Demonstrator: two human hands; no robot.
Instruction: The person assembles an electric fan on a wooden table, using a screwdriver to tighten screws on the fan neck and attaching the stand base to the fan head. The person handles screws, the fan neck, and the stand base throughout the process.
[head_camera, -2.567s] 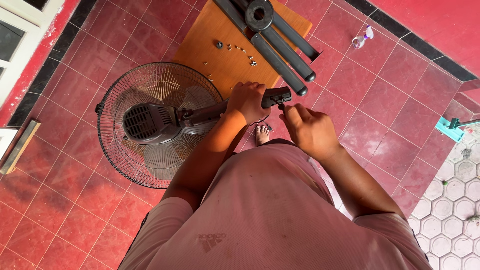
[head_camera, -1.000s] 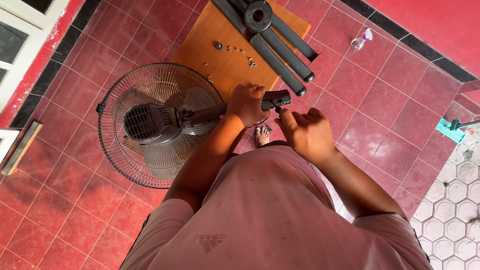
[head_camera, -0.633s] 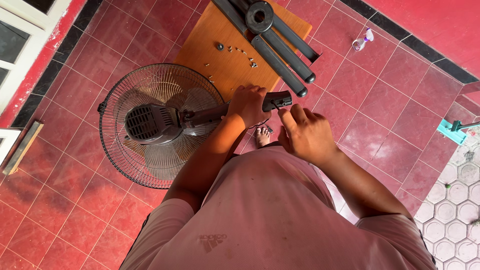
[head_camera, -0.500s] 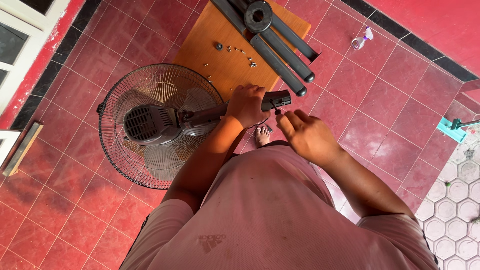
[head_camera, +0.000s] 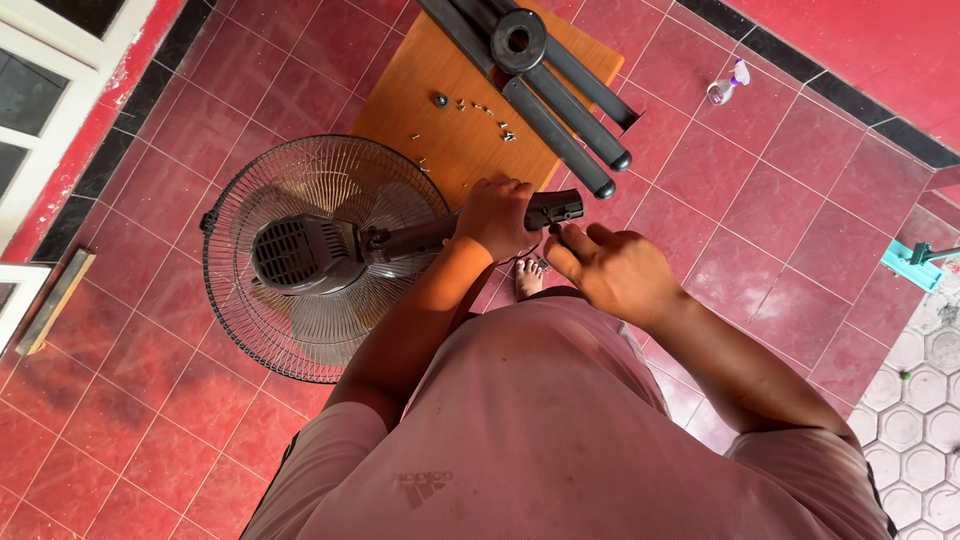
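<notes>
A floor (head_camera: 200, 130) of red tiles with a black border runs under everything, seen from above; grey hexagon paving shows at the 4 o'clock corner.

At 9 o'clock from the hands lies the fan (head_camera: 325, 255), its round wire cage flat toward the floor and its grey motor housing (head_camera: 300, 252) in the middle. The fan's dark neck (head_camera: 410, 237) runs from the housing toward 3 o'clock and ends in a black socket (head_camera: 560, 209).

The left hand (head_camera: 497, 215) is closed around the neck, just short of the socket, fingers wrapped over the top. The right hand (head_camera: 612, 272) sits just beside the socket at its 5 o'clock side, fingers loosely curled, with thumb and forefinger tips pinched together against the socket's underside. Whatever they pinch is too small to tell. The socket thus lies between the two hands, touching both.

At 12 o'clock from the hands stands an orange tabletop (head_camera: 450, 130). Small screws (head_camera: 480, 106) lie scattered on it, and a black cross-shaped base (head_camera: 545, 85) with a round hub rests across its far side, two legs reaching past the edge toward the socket.

A bare foot (head_camera: 527, 277) shows on the floor under the hands. Farther to 2 o'clock a small spray bottle (head_camera: 722, 86) lies on the tiles, and at 3 o'clock a teal mop head (head_camera: 915, 265) is at the frame's edge.
</notes>
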